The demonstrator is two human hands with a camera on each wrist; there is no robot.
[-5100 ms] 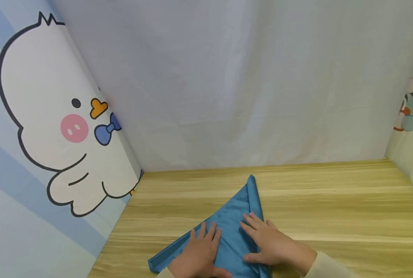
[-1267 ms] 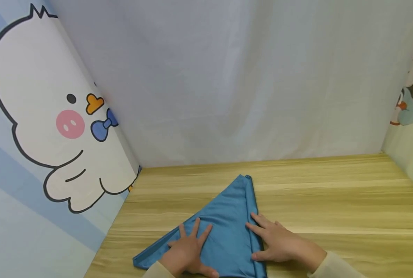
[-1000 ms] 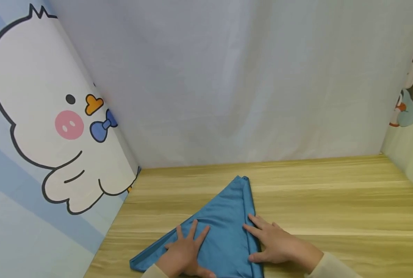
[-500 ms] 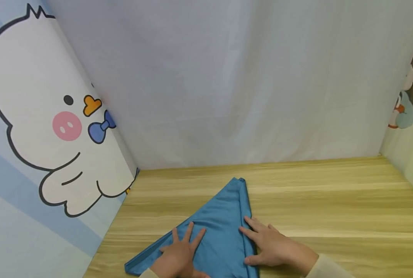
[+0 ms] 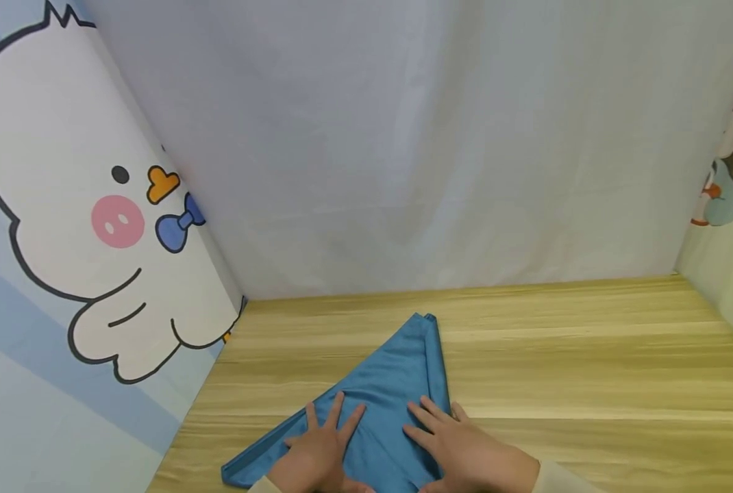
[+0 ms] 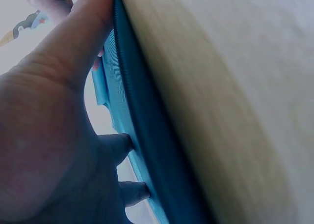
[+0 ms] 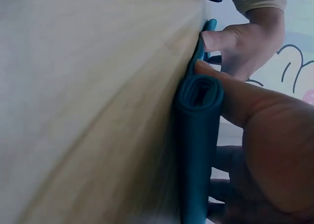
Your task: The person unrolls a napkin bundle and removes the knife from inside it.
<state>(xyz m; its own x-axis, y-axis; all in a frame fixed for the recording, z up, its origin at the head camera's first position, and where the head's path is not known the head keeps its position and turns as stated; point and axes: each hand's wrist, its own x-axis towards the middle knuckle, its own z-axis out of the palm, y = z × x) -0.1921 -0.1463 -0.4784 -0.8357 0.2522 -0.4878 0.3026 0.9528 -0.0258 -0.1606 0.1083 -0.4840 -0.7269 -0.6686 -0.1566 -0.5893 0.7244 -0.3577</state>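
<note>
A blue cloth point(image 5: 381, 376), folded into a triangle, lies on the wooden tabletop with its tip pointing away from me. Along its right side runs a rolled edge point(image 5: 436, 359); in the right wrist view the end of this roll point(image 7: 197, 145) shows several wound layers. My left hand point(image 5: 317, 452) rests on the left part of the cloth, fingers spread. My right hand point(image 5: 465, 455) lies across the roll, its fingertips on the flat cloth left of it. The right wrist view shows that thumb touching the cloth just behind the roll's end.
Wood-grain tabletop point(image 5: 588, 363) extends to the right of and behind the cloth. A pale grey curtain point(image 5: 440, 150) hangs along the back edge. Printed side panels stand at the left, with a cartoon duck point(image 5: 58, 157), and at the right point(image 5: 730, 274).
My right hand has slid left from the rolled edge onto the flat cloth since half a second ago. My left hand keeps its place there. Compared with five seconds ago, the cloth's tip shows two points.
</note>
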